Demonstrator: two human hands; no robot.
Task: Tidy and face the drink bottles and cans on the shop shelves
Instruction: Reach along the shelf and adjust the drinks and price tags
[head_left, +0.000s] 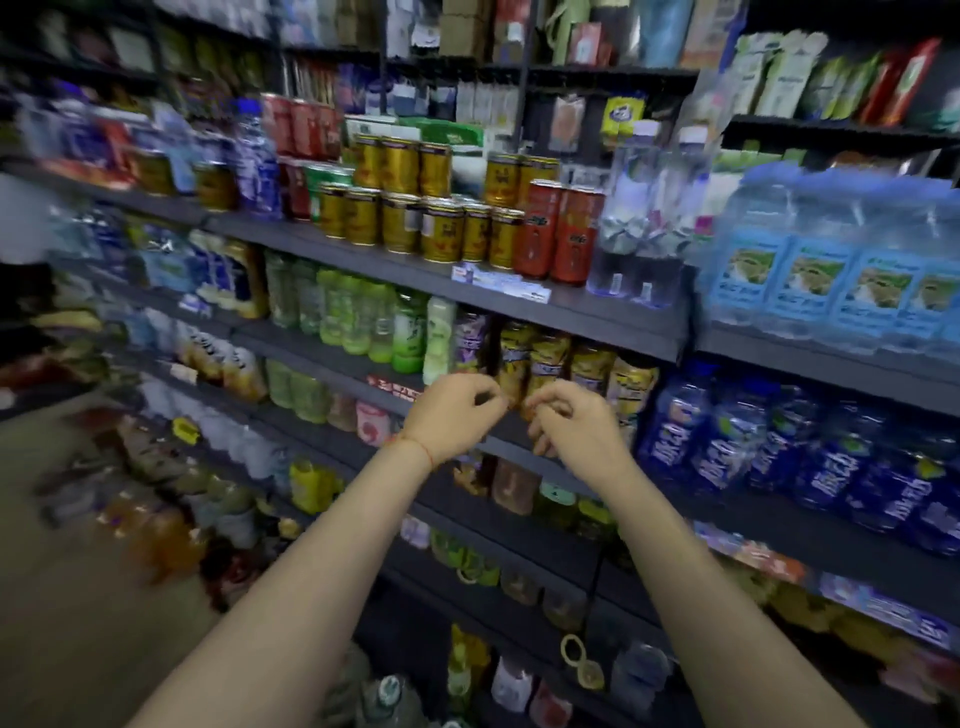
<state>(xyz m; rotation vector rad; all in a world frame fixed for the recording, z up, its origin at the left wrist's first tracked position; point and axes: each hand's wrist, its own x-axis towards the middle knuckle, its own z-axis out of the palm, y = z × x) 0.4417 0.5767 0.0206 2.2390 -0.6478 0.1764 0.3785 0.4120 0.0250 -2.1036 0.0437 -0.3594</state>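
Both my hands are raised in front of the second shelf, close together. My left hand has loosely curled fingers and holds nothing. My right hand also hangs with curled fingers just before a row of yellow-labelled bottles, and I see nothing in it. A purple-labelled bottle stands left of that row, then green bottles. On the shelf above stand gold cans, two red cans and clear water bottles. The frame is blurred.
Blue-labelled bottles fill the shelf to the right, with wrapped water packs above them. The dark shelf edge juts out over my hands. Lower shelves hold more bottles. The floor lies at the lower left.
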